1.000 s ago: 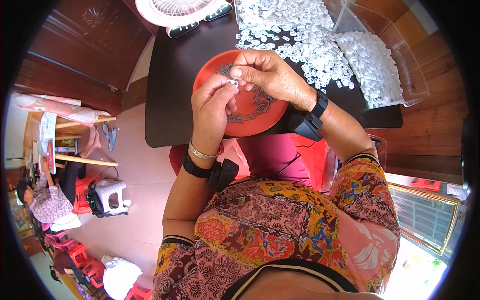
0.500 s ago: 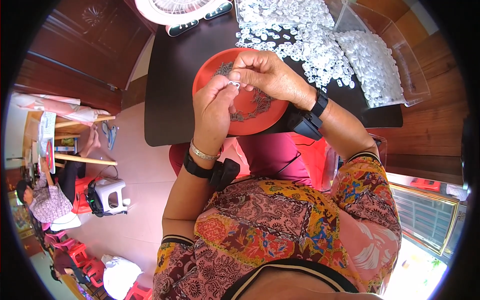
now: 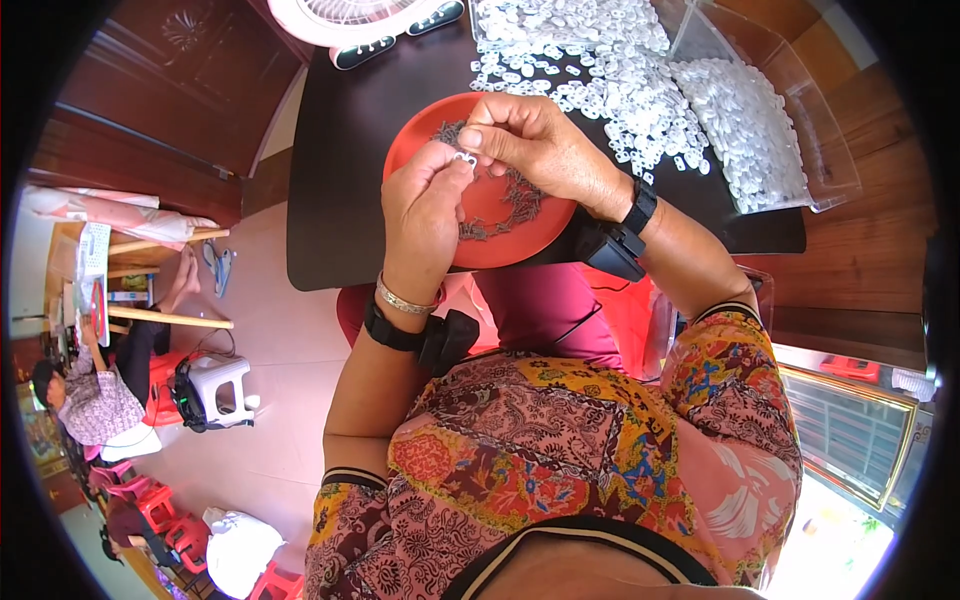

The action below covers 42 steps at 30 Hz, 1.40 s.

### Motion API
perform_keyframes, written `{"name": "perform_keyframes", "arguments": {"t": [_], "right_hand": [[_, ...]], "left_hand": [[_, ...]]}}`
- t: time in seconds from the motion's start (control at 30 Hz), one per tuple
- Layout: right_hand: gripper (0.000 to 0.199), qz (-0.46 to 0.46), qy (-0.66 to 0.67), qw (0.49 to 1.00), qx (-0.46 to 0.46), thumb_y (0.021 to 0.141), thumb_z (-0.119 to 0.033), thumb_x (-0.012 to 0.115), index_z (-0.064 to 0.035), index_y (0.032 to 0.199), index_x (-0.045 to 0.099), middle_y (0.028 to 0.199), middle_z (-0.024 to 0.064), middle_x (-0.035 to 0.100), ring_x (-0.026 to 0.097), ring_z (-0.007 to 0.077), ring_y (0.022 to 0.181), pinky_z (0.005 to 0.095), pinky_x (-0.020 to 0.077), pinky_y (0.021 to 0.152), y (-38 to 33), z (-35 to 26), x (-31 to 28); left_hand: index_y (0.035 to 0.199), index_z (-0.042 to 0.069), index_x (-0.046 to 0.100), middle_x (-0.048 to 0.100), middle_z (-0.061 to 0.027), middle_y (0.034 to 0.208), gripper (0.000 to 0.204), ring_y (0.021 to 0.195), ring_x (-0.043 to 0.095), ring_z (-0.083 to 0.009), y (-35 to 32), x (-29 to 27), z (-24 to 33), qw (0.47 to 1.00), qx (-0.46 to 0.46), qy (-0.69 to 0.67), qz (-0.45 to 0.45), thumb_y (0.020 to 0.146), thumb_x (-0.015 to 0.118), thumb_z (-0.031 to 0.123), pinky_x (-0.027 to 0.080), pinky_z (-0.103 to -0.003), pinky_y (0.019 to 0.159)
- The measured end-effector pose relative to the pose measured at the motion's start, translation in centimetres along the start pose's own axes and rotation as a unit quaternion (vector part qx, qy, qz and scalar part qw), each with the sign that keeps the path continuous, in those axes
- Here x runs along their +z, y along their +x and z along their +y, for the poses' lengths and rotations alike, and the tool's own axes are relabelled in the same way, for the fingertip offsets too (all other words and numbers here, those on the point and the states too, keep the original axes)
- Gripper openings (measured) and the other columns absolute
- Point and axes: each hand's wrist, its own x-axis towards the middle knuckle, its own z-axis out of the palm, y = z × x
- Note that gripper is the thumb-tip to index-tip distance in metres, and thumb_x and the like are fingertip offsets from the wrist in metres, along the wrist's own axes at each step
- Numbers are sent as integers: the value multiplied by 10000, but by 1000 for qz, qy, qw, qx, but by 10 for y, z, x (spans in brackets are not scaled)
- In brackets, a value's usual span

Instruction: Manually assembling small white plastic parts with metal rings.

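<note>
Over an orange-red round plate point(image 3: 415, 135), my left hand point(image 3: 425, 205) pinches a small white plastic piece with rounded holes point(image 3: 466, 159) between thumb and finger. My right hand point(image 3: 535, 150) is closed just above it, thumb and forefinger pressed together at the piece's upper edge. Whatever sits between the right fingertips is too small to make out. Small grey screw-like parts point(image 3: 522, 205) lie in the plate below both hands, partly hidden by them.
Many loose white plastic pieces point(image 3: 650, 125) are spread over the dark table point(image 3: 340, 200). A clear bin point(image 3: 835, 150) of them stands at the right. At the back left is a white fan point(image 3: 350, 15). Another person point(image 3: 105, 405) sits far left, beside a grey stool point(image 3: 220, 390).
Both hands have shifted slightly up. The white piece is tilted a little differently and shows more plainly in the left fingers.
</note>
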Motion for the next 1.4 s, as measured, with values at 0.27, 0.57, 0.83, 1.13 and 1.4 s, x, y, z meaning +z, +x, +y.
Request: {"name": "perform_keyframes", "arguments": {"t": [0.27,0.57,0.83,1.13,1.4], "right_hand": [[192,-24,-33,999,13,942,-190,591,-35,830,598,702,-32,552,508,35,658,195,437,594,1,0,3],[223,24,2,999,-30,940,-200,600,-35,792,573,648,-27,548,478,31,580,204,409,518,4,1,2],[242,75,-33,997,-14,938,-247,606,-50,801,568,647,-43,512,451,22,596,192,388,547,8,11,-13],[224,96,-74,991,-48,930,-247,622,-50,825,600,657,-56,502,445,19,610,194,393,557,9,16,-14],[232,76,-80,992,-64,927,-243,625,-35,827,605,660,-57,493,434,21,622,192,378,571,13,24,-13]], "left_hand": [[749,22,554,460,14,634,152,543,420,-57,0,-1,-6,1000,-6,-7,6,865,512,110,342,-204,495],[861,9,570,479,25,626,148,568,393,-51,11,-9,12,976,157,137,64,911,550,146,320,-233,503],[1005,-22,577,576,-76,827,246,767,529,-144,-53,18,103,970,193,144,-13,928,443,169,418,-247,686],[992,99,603,599,-29,823,213,754,534,-141,-76,31,120,953,239,174,-65,913,468,244,433,-252,639],[980,207,626,620,13,819,188,742,538,-138,-85,26,127,927,278,230,-104,899,491,311,446,-257,597]]}}
